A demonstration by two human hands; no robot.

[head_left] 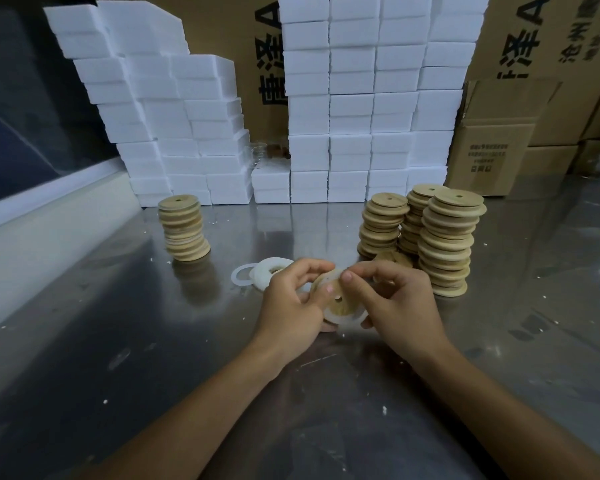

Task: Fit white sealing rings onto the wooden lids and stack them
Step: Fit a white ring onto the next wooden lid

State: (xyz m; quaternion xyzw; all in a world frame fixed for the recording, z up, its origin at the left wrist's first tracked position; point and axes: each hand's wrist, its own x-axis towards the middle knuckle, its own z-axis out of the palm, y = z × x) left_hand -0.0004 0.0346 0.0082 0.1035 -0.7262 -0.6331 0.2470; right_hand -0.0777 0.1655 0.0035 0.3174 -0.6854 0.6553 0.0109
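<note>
Both my hands hold one wooden lid [338, 301] just above the steel table, tilted toward me, its small centre hole showing. A white sealing ring [347, 319] hangs around the lid's lower edge, partly seated. My left hand [291, 303] grips the lid's left side, thumb on its face. My right hand [395, 303] pinches the upper rim with thumb and forefinger. A pile of loose white rings [269, 273] lies just behind my left hand. One stack of lids [184, 228] stands at the left; three taller stacks [445, 244] stand at the right.
White foam blocks [350, 109] are piled high along the back of the steel table [153, 341], with cardboard boxes [492, 150] behind and to the right. A loose lid [394, 259] lies beside the right stacks. Small white crumbs dot the tabletop.
</note>
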